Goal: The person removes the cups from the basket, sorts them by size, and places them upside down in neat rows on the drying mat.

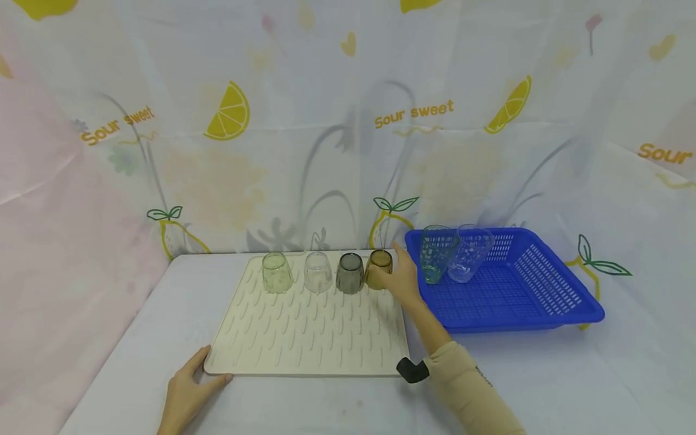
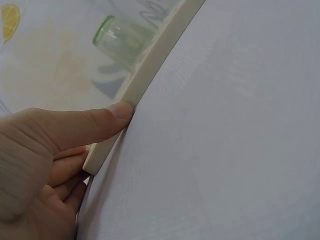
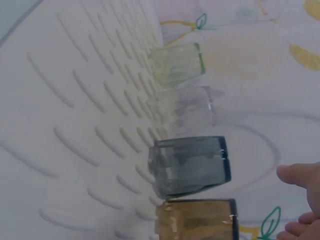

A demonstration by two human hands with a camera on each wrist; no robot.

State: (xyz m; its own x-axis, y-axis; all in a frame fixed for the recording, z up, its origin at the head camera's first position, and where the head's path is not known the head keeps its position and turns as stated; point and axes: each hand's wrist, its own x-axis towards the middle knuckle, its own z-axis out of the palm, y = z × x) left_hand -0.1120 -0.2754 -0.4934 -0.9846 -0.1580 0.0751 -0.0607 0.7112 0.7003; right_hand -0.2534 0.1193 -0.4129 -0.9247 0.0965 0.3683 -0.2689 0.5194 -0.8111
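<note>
In the head view, my left hand (image 1: 187, 389) holds the near-left corner of a cream ridged drying mat (image 1: 304, 338). Its thumb (image 2: 100, 122) lies on the front edge, and the other fingers are round the left side. Along the mat's far side stand a pale green glass (image 1: 277, 275), a clear glass (image 1: 318, 273), a grey glass (image 1: 350, 275) and an amber glass (image 1: 379, 272). My right hand (image 1: 402, 281) is beside the amber glass, thumb and fingers spread. In the right wrist view, a gap shows between the thumb (image 3: 297, 175) and the glasses.
A blue plastic basket (image 1: 489, 308) stands right of the mat. Inside, at its left, are a green-tinted glass (image 1: 435, 257) and a tilted clear glass (image 1: 470, 257). Behind the white table (image 1: 163, 314) hangs a lemon-printed cloth (image 1: 304, 121).
</note>
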